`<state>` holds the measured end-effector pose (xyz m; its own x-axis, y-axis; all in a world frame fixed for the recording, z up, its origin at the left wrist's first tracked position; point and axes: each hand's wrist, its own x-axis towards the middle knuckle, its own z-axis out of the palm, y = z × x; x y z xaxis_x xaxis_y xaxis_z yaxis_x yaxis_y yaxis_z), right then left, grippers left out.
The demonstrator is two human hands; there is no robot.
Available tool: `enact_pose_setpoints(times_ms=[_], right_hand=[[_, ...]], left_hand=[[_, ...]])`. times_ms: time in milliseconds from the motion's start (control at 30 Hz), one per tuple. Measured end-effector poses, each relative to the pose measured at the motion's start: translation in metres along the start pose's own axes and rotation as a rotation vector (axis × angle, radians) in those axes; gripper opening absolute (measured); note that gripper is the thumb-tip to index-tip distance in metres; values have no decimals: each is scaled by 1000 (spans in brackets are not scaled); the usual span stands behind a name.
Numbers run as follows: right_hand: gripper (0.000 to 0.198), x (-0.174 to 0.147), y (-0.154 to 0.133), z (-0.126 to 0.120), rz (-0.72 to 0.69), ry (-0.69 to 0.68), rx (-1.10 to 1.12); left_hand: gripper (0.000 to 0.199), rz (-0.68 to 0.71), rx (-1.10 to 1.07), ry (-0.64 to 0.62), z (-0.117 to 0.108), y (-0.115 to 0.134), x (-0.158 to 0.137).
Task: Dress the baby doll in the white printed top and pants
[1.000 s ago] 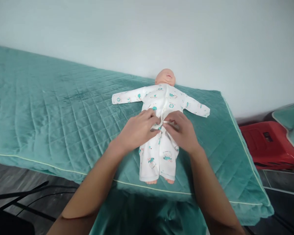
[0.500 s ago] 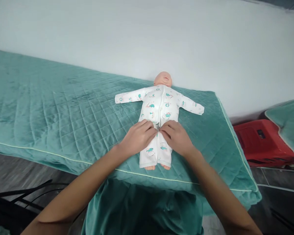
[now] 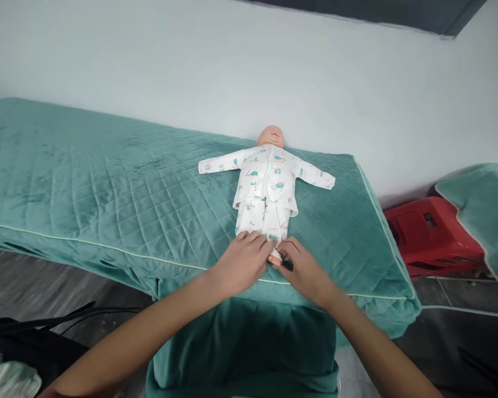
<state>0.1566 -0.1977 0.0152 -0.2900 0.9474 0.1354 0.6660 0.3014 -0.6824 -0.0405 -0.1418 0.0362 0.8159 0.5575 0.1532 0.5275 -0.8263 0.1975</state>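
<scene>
A baby doll [image 3: 271, 136] lies on its back, arms spread, in a white printed shirt [image 3: 266, 172] and matching pants [image 3: 252, 214]. The shirt's front edges meet down the chest and part a little at the hem. At the bottom of the pants, my left hand [image 3: 244, 260] has its fingers closed on the leg cuff and covers the other leg's end. Opposite it, my right hand [image 3: 306, 272] pinches the outer side of the same cuff, beside the doll's bare foot [image 3: 274, 258]. The fingertips partly hide the fabric.
The doll rests on a green quilted bed [image 3: 149, 182] set against a white wall [image 3: 170, 61]. A red plastic box [image 3: 434, 235] stands on the floor to the right, beside another green cover [image 3: 477, 204]. Green cloth hangs below the bed's front edge.
Both my hands have moved from the shirt's bottom hem down to the pants cuff. The shirt hem now lies uncovered over the pants. The view has shifted slightly.
</scene>
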Motion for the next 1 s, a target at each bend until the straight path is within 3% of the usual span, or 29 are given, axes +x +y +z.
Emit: enact_pose_setpoints(times_ms=[200, 367, 433, 600, 733, 833, 933, 1000], right_hand=[[13, -2, 6, 4, -18, 130, 36], [26, -15, -12, -15, -187, 244, -44], [27, -21, -17, -19, -233, 197, -127], [20, -25, -21, -25, -196, -80, -300], [22, -5, -39, -22, -226, -72, -371], [18, 20, -51, -8, -222, -129, -548], [10, 38, -53, 6, -189, -160, -698], [9, 42, -51, 10, -208, -146, -709]], left_hand=[[7, -91, -125, 177, 13, 3, -3], [13, -162, -360, 445, 18, 14, -16], [15, -172, -352, 491, 22, 21, -25], [17, -119, -223, 465, 24, 16, -50], [32, -184, -178, 341, 22, -3, -61], [32, -206, -224, 260, 23, -13, -59], [17, -230, -291, 273, 24, -18, -52], [13, -229, -350, 350, 21, -18, -50]])
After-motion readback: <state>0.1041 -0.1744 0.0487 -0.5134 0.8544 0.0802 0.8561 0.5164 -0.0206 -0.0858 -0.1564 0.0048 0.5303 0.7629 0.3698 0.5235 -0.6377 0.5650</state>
